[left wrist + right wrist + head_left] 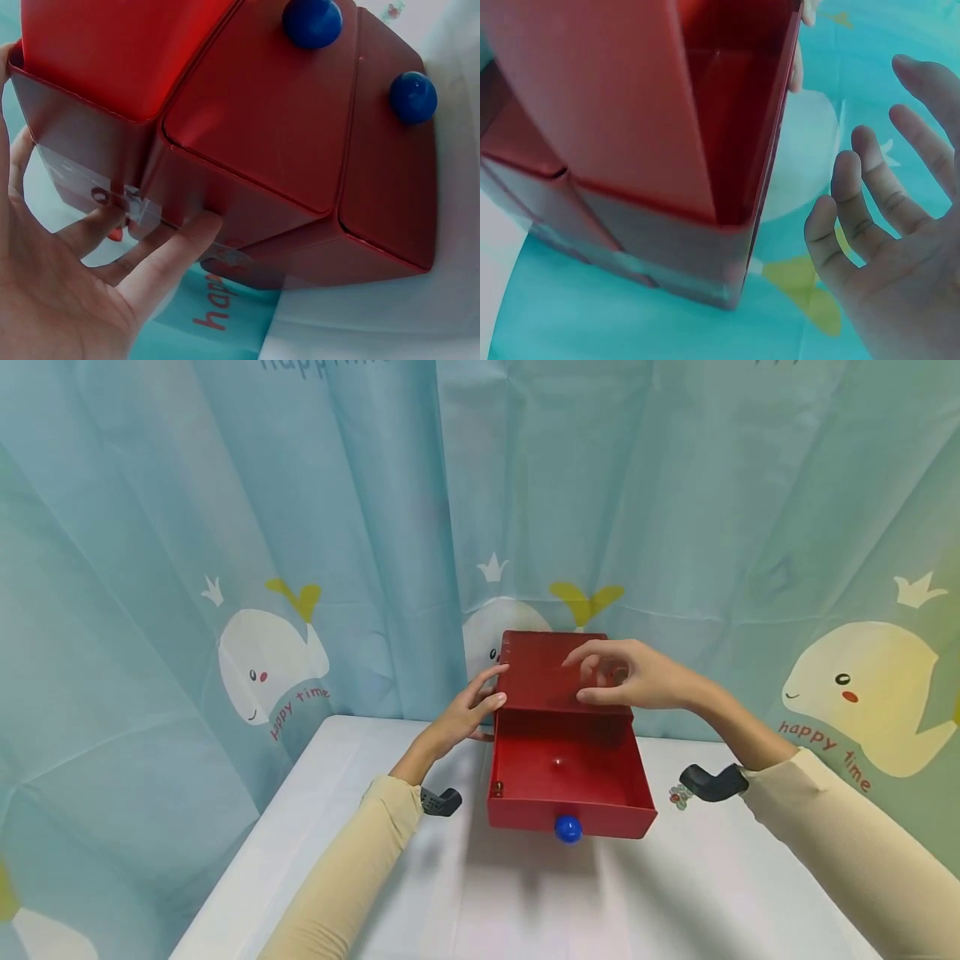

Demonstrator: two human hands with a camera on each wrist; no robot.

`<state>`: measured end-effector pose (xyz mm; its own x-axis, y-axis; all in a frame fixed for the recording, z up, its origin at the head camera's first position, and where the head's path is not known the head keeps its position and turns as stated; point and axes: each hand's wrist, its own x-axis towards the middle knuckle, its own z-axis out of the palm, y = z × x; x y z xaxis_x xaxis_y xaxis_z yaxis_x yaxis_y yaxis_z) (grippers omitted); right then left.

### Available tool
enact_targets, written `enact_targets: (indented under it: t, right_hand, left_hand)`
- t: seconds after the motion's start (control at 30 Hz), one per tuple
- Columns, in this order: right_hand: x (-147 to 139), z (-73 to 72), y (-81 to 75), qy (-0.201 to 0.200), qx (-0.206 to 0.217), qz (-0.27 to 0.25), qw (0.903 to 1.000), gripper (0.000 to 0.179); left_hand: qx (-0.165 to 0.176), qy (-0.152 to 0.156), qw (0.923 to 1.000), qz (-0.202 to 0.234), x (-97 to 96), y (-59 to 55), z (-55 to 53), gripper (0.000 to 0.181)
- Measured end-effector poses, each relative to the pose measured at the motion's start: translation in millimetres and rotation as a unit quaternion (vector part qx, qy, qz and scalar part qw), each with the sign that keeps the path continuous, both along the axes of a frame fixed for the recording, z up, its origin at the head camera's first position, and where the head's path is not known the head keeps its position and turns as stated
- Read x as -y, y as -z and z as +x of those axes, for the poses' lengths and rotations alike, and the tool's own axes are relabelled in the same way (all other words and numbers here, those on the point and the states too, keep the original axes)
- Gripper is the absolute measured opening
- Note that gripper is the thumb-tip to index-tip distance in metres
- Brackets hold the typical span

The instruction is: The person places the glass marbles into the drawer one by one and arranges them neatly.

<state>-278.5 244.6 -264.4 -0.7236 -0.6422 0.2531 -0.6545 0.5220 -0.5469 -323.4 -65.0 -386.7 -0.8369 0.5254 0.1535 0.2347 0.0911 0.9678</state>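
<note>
A red drawer box stands on the table with its top drawer pulled out, a blue knob on its front. In the drawer's front left corner lies a small brownish item, its kind unclear. My left hand rests against the box's left side; in the left wrist view its extended fingers touch the wall. Above the right part of the box's top hovers my right hand, fingers loosely bent. In the right wrist view this hand holds nothing and is apart from the box.
Lower drawers with blue knobs are closed under the pulled-out one. Several small glassy pieces lie on the white table right of the box. A blue curtain with whale prints hangs close behind the box.
</note>
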Motion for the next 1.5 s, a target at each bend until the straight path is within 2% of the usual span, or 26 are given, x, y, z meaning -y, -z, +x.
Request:
enact_targets:
  t: [0.33,0.53,0.7,0.9,1.13,1.5]
  right_hand:
    - [-33.1,18.0,0.7,0.031,-0.006,-0.023,0.9992,0.04]
    - [-51.0,28.2,4.3,0.035,-0.006,-0.042,0.9985,0.043]
    - [-62.8,34.5,7.5,0.041,-0.02,-0.036,0.9983,0.045]
    - [-73.2,41.6,13.7,0.065,-0.018,-0.034,0.9971,0.045]
    - [-84.5,45.0,28.4,0.078,-0.024,-0.045,0.9956,0.045]
    - [-106.4,45.0,62.7,0.121,-0.026,-0.054,0.9909,0.041]
  left_hand:
    - [0.0,-0.002,1.0,-0.005,0.2,-1.1,3.5,0.062]
    - [0.003,-0.003,1.0,-0.006,0.8,-1.3,6.3,0.062]
    - [0.003,-0.005,1.0,-0.007,1.0,-1.1,7.7,0.061]
    - [0.001,-0.007,1.0,-0.005,0.8,-1.7,8.3,0.061]
    - [-0.002,-0.003,1.0,-0.005,0.3,-1.2,10.0,0.061]
    - [-0.002,-0.004,1.0,-0.008,0.3,-0.3,8.1,0.06]
